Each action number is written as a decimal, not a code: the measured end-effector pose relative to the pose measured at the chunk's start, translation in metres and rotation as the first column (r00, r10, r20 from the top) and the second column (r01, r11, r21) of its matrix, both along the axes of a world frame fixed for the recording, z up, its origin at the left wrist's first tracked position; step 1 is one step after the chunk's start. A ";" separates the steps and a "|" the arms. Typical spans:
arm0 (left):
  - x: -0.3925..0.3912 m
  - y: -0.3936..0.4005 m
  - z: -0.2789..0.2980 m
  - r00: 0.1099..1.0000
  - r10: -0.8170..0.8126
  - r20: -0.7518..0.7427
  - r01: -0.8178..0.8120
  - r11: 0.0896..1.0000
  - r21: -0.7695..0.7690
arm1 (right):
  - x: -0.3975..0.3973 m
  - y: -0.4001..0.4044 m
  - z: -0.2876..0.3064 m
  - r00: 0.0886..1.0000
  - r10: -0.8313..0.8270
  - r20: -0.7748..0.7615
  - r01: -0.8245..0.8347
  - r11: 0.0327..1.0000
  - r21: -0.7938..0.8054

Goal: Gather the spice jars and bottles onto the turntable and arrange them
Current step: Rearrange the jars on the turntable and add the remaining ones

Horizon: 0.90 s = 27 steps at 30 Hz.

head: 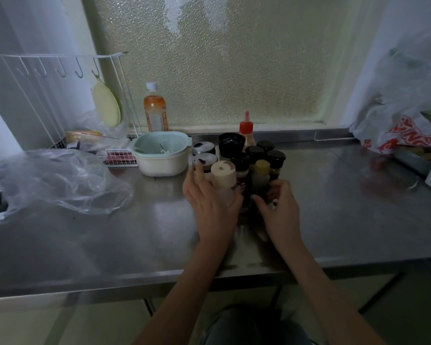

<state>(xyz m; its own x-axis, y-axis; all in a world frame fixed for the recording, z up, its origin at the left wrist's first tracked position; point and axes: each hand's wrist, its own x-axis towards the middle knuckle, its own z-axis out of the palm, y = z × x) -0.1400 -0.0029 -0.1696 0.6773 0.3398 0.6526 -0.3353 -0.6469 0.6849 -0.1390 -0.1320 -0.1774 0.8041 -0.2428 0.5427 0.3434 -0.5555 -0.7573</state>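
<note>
Here the jars (253,158) stand bunched upright in the middle of the steel counter (346,195), lids up, long axes vertical, packed so close that most touch a neighbour. I take it they sit on the turntable, but its disc is hidden behind my hands and in shadow, so I cannot confirm its edge. At the near left of the bunch is the cream-capped bottle (223,174), upright and clear-bodied. My left hand (213,207) is wrapped around its lower half from the left and front, fingers curled and closed on the glass, with one fingertip reaching up beside a silver-lidded jar (204,159). My right hand (280,209) is at the near right of the bunch, fingers bent in towards the bases of the dark-capped jars; whether it pinches one or only steadies the group I cannot tell, since the fingertips are lost among them. The red-nozzled bottle (246,130) stands at the back, touching or just behind the group.

What matters for my next move: the cream-capped bottle lies straight ahead of the left palm, already held, with the pack directly to its right. I judge that any slot for it is rightward and slightly away, a short upright slide, and the left hand is the one to do it. A pale bowl (159,165) sits just left of the bunch, close enough to knock.
</note>
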 end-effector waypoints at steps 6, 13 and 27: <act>0.008 0.015 -0.009 0.977 -0.138 -0.162 0.090 0.957 -0.276 | -0.024 0.039 -0.003 0.994 0.099 -0.053 -0.099 0.995 0.015; 0.032 0.046 -0.008 0.931 -0.297 -0.210 0.177 0.874 -0.452 | -0.038 0.081 -0.004 0.967 0.220 -0.127 -0.226 0.973 -0.035; 0.090 0.073 0.019 0.731 -0.630 -0.263 0.470 0.744 -0.476 | -0.003 -0.048 0.099 0.938 -0.031 0.345 -0.060 0.967 0.250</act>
<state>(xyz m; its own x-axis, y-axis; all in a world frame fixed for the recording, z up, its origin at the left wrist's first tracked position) -0.0498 0.0701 -0.1502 0.9777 -0.0277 0.2080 -0.2098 -0.1166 0.9708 -0.1424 -0.1804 -0.0787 0.5840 -0.3976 0.7077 0.6136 -0.3545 -0.7056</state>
